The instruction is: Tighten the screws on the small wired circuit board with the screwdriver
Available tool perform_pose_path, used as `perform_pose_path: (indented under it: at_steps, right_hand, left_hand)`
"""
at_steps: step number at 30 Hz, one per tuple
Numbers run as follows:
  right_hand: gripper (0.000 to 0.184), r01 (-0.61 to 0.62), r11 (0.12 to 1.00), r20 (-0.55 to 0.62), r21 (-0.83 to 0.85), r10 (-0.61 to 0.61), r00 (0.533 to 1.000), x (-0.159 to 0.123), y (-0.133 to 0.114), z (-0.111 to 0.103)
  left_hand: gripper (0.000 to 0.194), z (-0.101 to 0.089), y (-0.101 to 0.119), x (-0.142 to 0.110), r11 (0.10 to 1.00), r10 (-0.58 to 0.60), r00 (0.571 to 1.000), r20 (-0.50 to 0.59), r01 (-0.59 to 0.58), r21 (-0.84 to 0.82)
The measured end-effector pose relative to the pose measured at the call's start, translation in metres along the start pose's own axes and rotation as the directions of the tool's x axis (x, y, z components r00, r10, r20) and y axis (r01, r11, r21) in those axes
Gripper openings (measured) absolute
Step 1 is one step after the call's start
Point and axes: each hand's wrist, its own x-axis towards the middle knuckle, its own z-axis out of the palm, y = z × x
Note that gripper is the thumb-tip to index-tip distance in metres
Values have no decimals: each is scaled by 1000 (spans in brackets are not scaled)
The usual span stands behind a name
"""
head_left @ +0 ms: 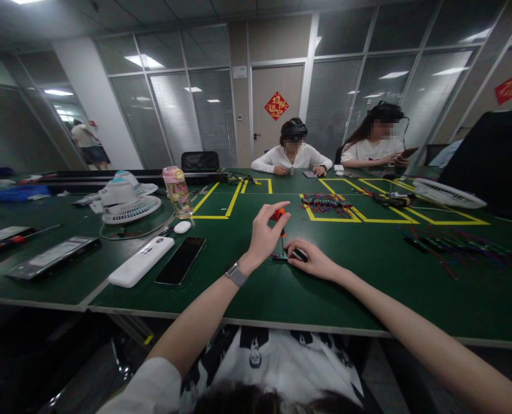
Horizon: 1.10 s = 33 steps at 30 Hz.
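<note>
My left hand [264,233] is raised over the green table [247,293], fingers pinched round the orange handle of a small screwdriver [280,221] that stands upright. Its tip points down at a small dark part [299,255] on the table. My right hand [314,261] lies on the table just to the right, fingers closed on that small dark part and holding it down. A grey watch sits on my left wrist.
A black phone [181,260] and a white power bank [141,261] lie to the left, beyond them a white fan [126,204] and a clear bottle [177,192]. Bundles of coloured wires [327,202] lie in yellow-taped boxes. Two people sit at the far end.
</note>
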Motion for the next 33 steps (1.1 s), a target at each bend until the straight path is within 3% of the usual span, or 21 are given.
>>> perform_pose_path:
  at_steps: [10, 16, 24, 28, 33]
  right_hand:
    - [4, 5, 1000, 16, -4, -5, 1000, 0, 0, 0]
    - [4, 1, 1000, 7, -1, -1, 1000, 0, -2, 0]
    - [5, 11, 1000, 3, 1, -11, 1000, 0, -2, 0]
    - [4, 14, 1000, 2, 6, -14, 1000, 0, -2, 0]
    - [3, 13, 1000, 1, -13, -13, 1000, 0, -1, 0]
  left_hand:
    - [34, 1, -2, 0, 998, -13, 1000, -9, 13, -59]
    - [22, -2, 5, 0, 992, 4, 995, -97, 9, 127]
    - [36, -1, -4, 0, 1000, 6, 998, -56, -5, 14]
    - [32, 1, -3, 0, 999, -26, 999, -26, 25, -46]
    - [21, 0, 5, 0, 999, 28, 998, -57, -26, 32]
